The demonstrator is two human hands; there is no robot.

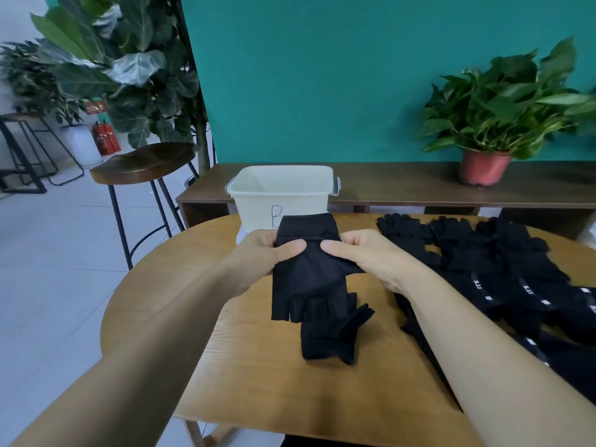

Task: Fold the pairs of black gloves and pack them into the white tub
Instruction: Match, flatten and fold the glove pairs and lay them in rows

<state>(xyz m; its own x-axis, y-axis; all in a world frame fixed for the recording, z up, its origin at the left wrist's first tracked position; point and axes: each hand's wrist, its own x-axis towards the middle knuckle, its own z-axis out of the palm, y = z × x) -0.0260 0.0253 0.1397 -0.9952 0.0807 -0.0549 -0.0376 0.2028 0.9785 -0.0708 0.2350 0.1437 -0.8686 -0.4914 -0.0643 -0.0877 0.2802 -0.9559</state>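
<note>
I hold a pair of black fingerless gloves (pixel 308 279) above the wooden table (pixel 258 375). My left hand (pixel 267 253) grips its left side and my right hand (pixel 361 253) grips its right side, thumbs on top near the middle. The cuff end points up toward the white tub (pixel 280 191), and the finger ends hang down and touch the tabletop. The tub stands just behind the gloves at the table's far edge, with a blue letter on its front; no gloves show in the part of its inside that I can see.
A pile of several black gloves (pixel 503 272) with white labels covers the right side of the table. Behind are a dark bench (pixel 403 188) with a potted plant (pixel 490 137), a bar stool (pixel 145 166) at left and a tall leafy plant (pixel 129 69).
</note>
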